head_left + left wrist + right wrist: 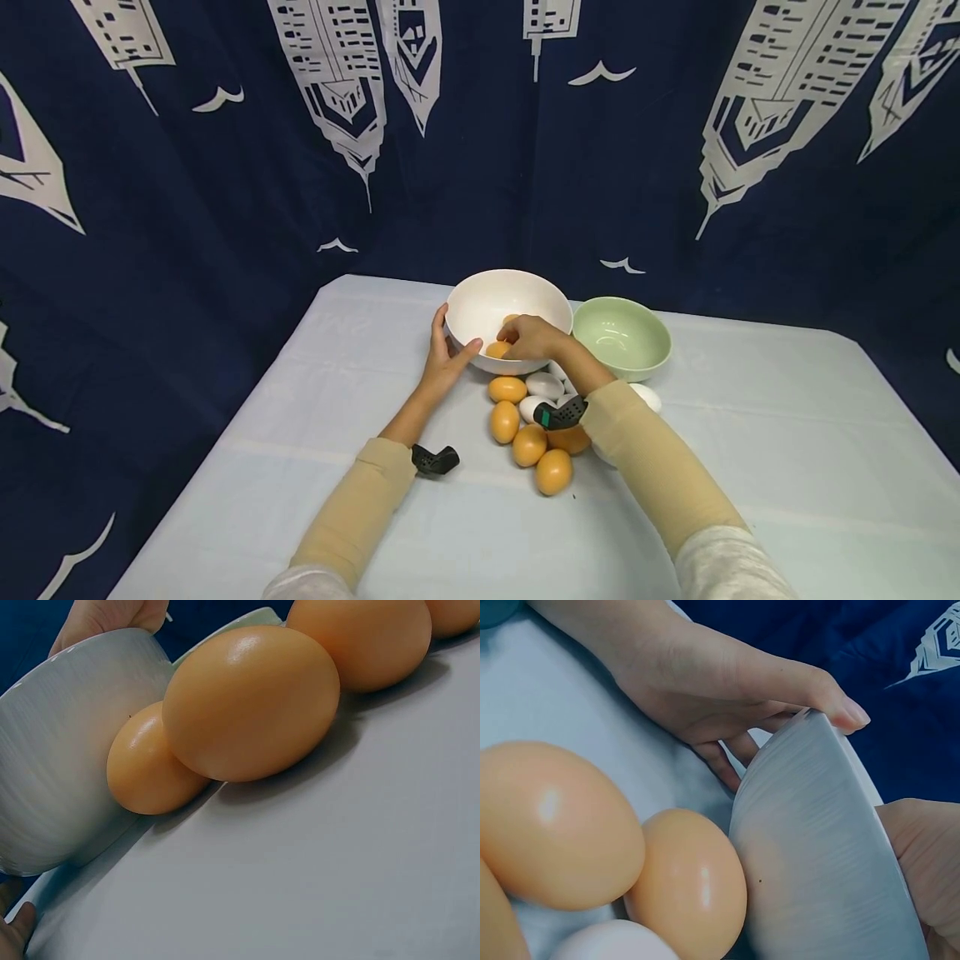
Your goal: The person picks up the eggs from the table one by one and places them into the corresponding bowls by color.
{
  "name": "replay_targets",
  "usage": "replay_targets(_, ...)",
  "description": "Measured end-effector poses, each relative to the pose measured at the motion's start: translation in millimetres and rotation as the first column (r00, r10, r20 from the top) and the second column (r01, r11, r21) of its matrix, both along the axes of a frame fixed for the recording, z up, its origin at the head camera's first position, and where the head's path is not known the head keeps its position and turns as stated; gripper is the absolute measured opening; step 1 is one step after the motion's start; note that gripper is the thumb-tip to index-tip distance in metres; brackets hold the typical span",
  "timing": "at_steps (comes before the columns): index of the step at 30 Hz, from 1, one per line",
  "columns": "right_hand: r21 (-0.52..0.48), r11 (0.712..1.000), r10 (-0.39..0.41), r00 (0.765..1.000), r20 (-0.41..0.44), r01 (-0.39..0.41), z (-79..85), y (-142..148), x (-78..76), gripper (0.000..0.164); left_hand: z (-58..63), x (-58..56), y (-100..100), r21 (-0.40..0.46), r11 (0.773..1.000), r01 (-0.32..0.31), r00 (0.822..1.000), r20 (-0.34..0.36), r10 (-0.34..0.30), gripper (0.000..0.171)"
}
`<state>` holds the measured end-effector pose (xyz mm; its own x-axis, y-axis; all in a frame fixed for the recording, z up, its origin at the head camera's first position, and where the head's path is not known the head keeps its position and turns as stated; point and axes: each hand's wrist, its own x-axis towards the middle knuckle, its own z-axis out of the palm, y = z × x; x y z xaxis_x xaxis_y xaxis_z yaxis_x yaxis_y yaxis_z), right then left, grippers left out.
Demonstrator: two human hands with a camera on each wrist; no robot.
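Observation:
A white bowl stands at the back of the table. My left hand holds its left side, thumb over the rim and the other fingers against the outer wall, as the right wrist view shows. My right hand reaches over the near rim into the bowl, fingers curled round a brown egg. Another brown egg lies deeper inside, partly hidden by that hand. Right in front of the bowl, a brown egg sits close against its outer wall.
Several brown eggs and white eggs lie in a cluster before the bowl, some hidden under the right forearm. A green bowl stands to the right of the white one. A dark blue patterned curtain hangs behind the table.

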<state>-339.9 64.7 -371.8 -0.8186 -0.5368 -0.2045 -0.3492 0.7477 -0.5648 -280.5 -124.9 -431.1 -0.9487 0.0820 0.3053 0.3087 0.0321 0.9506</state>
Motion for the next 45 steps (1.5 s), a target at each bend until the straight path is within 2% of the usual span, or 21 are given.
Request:
replay_targets(9, -0.033, 0.999, -0.011, 0.995, -0.103, 0.008, 0.4, -1.3, 2.7, 0.039, 1.6, 0.9, 0.4, 0.011, 1.0, 0.0, 1.0, 0.001, 0.0, 0.085)
replay_targets(20, -0.151, 0.986, -0.094, 0.974, -0.208, 0.063, -4.5, -1.6, 10.2, 0.038, 0.8, 1.3, 0.0, -0.002, 1.0, 0.007, 1.0, 0.018, -0.007, 0.085)
replay_targets(28, -0.221, 0.973, -0.119, 0.968, -0.22, 0.07, -2.4, 2.5, 11.6, 0.039, 2.8, -0.9, 1.5, 0.017, 1.0, 0.006, 1.0, 0.026, -0.006, 0.085)
replay_targets(33, -0.319, 0.94, -0.182, 0.969, -0.168, 0.122, -0.6, 9.9, 18.5, 0.04, 1.4, 0.0, 1.7, 0.006, 1.0, 0.005, 1.0, 0.025, -0.005, 0.085)
replay_targets(37, -0.382, 0.916, -0.189, 0.973, -0.134, 0.126, 2.5, 16.1, 25.6, 0.041, 0.2, 1.1, 1.7, 0.005, 1.0, 0.004, 1.0, 0.024, -0.004, 0.085)
replay_targets(44, -0.426, 0.898, -0.179, 0.977, -0.114, 0.115, 6.0, 25.3, 34.5, 0.042, -31.6, -20.5, 2.1, 0.001, 0.999, -0.04, 0.999, 0.005, 0.04, 0.084)
replay_targets(45, -0.432, 0.894, -0.178, 0.978, -0.107, 0.116, 6.4, 26.6, 35.9, 0.042, -31.6, -20.6, 2.1, 0.003, 0.999, -0.04, 0.999, 0.003, 0.04, 0.084)
